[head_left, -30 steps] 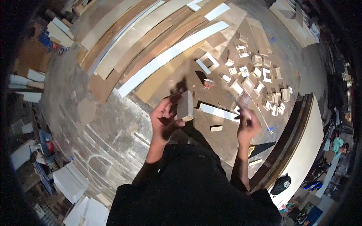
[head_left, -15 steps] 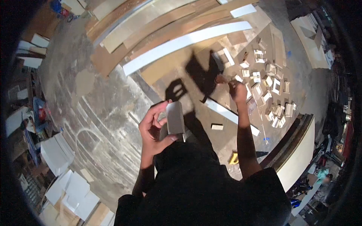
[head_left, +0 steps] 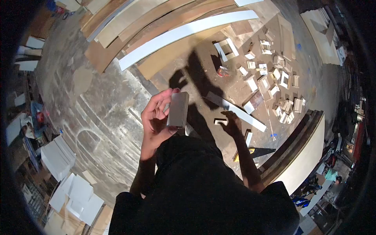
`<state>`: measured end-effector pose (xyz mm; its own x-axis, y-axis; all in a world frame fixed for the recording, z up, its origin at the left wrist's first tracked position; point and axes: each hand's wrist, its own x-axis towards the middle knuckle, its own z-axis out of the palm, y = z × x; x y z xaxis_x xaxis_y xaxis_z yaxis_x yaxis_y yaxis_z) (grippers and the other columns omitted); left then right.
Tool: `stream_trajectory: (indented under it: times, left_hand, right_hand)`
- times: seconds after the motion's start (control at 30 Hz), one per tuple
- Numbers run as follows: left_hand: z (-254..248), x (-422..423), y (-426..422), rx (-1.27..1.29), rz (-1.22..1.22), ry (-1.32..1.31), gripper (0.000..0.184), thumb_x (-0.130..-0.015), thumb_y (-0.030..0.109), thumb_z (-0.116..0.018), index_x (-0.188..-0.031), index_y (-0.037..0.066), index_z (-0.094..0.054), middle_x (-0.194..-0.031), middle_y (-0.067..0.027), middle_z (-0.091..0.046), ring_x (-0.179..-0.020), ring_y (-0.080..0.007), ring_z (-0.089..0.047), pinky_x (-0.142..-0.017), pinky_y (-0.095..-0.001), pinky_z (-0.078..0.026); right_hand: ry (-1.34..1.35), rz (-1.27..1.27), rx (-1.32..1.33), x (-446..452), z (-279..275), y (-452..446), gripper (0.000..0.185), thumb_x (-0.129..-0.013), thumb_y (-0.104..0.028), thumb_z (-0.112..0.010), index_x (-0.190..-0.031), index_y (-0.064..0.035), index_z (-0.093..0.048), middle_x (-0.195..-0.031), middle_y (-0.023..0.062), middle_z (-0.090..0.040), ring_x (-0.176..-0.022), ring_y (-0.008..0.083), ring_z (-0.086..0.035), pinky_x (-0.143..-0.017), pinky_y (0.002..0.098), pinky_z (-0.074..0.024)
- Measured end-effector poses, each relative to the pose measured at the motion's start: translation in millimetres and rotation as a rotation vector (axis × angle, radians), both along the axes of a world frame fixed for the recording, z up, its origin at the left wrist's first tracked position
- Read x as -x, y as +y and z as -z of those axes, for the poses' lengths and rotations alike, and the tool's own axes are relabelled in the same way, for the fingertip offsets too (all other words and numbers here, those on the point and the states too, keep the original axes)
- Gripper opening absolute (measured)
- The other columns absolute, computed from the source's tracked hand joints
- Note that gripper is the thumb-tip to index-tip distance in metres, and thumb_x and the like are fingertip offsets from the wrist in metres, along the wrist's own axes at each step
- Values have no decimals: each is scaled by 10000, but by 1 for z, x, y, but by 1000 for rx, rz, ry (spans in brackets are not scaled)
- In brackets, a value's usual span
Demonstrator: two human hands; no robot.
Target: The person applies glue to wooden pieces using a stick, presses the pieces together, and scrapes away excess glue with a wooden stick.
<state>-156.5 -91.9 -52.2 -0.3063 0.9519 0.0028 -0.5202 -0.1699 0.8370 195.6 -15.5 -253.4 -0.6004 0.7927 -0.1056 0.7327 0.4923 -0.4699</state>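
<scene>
The left grip (head_left: pixel 153 117) grasps a brownish block (head_left: pixel 178 110) at opposite ends, thumb nearer the body, presumably leaving its broad face clear. The right grip (head_left: pixel 233 125) is loose, fingers parted beside a small block (head_left: pixel 219 122); contact is unclear.

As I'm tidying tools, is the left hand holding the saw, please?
No, the left hand holds a rectangular piece; the saw lies on the floor.

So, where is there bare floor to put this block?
Widest: streaked grey concrete floor, between the brown wooden boards and stacked white rectangular panels. Smaller: shadowed brown floor between the long tan board and narrow white strip. Crowded: right side, with small pale wooden frames.
</scene>
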Motion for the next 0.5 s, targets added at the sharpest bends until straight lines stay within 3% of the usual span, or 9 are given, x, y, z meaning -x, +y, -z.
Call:
stream_trajectory:
  times: [0.13, 0.23, 0.33, 0.4, 0.43, 0.5]
  left_hand:
    - [-1, -1, 7, -30, 27, -33, 838, -673, 67, -794, -1400, -82, -406, -1422, -217, -476, -1343, -291, -464, -1120, -424, -372]
    - [6, -2, 11, -69, 72, 8, 830, -667, 72, -786, -1389, -87, -409, -1421, -226, -473, -1346, -289, -458, -1115, -421, -375]
    - [-1, 0, 15, -215, 71, 9, 841, -647, 78, -782, -1380, -92, -406, -1418, -238, -471, -1333, -284, -472, -1106, -403, -380]
    - [-8, 0, 11, -120, 97, -4, 855, -632, 88, -784, -1375, -96, -402, -1412, -246, -472, -1306, -281, -498, -1089, -381, -393]
    - [-8, 1, 14, -118, 97, -8, 855, -632, 88, -784, -1375, -96, -402, -1412, -246, -472, -1306, -281, -498, -1089, -381, -393]
    - [-2, 0, 13, -88, 164, 8, 870, -621, 85, -782, -1379, -98, -396, -1411, -252, -471, -1283, -279, -519, -1078, -368, -401]
  right_hand:
    - [-89, 31, 75, -20, 31, -34, 591, -687, -246, -855, -1215, -149, -609, -1153, 122, -650, -1097, 363, -604, -877, 444, -529]
    - [0, 67, -112, -33, 55, -38, 557, -693, -212, -843, -1196, -140, -613, -1122, 131, -657, -1066, 375, -615, -849, 456, -540]
    - [53, 75, -5, -26, 46, -35, 517, -716, -180, -825, -1180, -106, -608, -1065, 138, -661, -941, 316, -658, -750, 430, -562]
    - [241, 388, 404, -15, 18, -45, 422, -787, -122, -784, -1157, -59, -593, -977, 97, -649, -748, 179, -637, -657, 350, -556]
    - [236, 388, 406, -4, 3, -43, 422, -787, -122, -784, -1157, -59, -593, -977, 97, -649, -748, 179, -637, -657, 350, -556]
    - [739, 700, 916, 16, -30, -49, 364, -842, -86, -756, -1162, -46, -589, -919, 56, -643, -708, 97, -590, -579, 263, -504]
